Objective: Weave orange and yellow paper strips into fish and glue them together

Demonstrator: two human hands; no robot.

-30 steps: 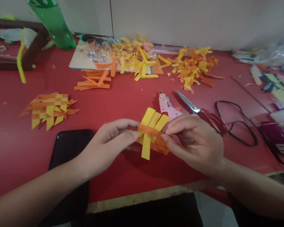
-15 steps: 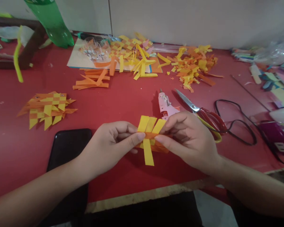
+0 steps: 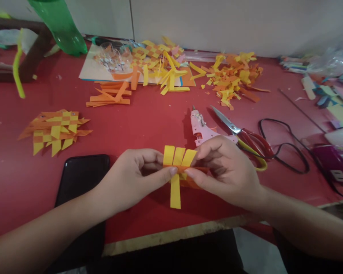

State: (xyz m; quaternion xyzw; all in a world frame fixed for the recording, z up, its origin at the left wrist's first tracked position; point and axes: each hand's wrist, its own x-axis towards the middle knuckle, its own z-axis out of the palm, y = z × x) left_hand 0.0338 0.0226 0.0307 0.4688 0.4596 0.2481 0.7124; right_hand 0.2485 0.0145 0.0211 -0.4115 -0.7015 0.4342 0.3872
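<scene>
Above the red table (image 3: 148, 121) I hold a small weave of yellow and orange paper strips (image 3: 177, 160). My left hand (image 3: 134, 179) pinches its left side with thumb and fingers. My right hand (image 3: 228, 171) pinches its right side, fingers curled over the orange strips. Three yellow strip ends stick up between the hands, and one long yellow strip hangs down below them. The orange strips are mostly hidden by my fingers.
A black phone (image 3: 82, 179) lies under my left forearm. A pink glue gun (image 3: 201, 127), red-handled scissors (image 3: 242, 135) and a black cable (image 3: 286, 144) lie behind my right hand. Finished woven pieces (image 3: 55, 127), loose strips (image 3: 108, 95), paper scraps (image 3: 231, 76) and a green bottle (image 3: 60, 26) lie farther back.
The weave has tipped flatter toward me, so the orange strips show less. Both hands have drawn closer together over it and sunk slightly toward the table's front edge.
</scene>
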